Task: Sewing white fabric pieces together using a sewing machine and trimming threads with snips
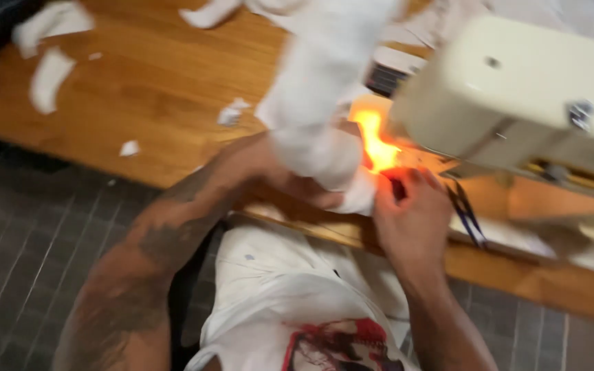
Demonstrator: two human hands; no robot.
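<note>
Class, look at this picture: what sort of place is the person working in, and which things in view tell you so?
Probably a sewing workroom. A cream sewing machine stands on a wooden table, both hands feed white cloth under its lit needle area, and white cloth scraps lie scattered on the tabletop.

Both your forearms are bare, with no sleeves reaching the wrists, no watch and no gloves. Your left forearm (166, 233), running from seven o'clock toward the middle of the view, carries dark tattoo work: blurred, smoky patches spread along its upper side from near the elbow to just short of the wrist, too soft in this frame to read as any figure. Your right forearm (441, 323), at five o'clock, shows no markings. Your left hand (290, 182) and right hand (410, 216) wear no rings that can be made out. At six o'clock you wear a white T-shirt (276, 288) with a red and dark printed graphic on the chest.
</note>
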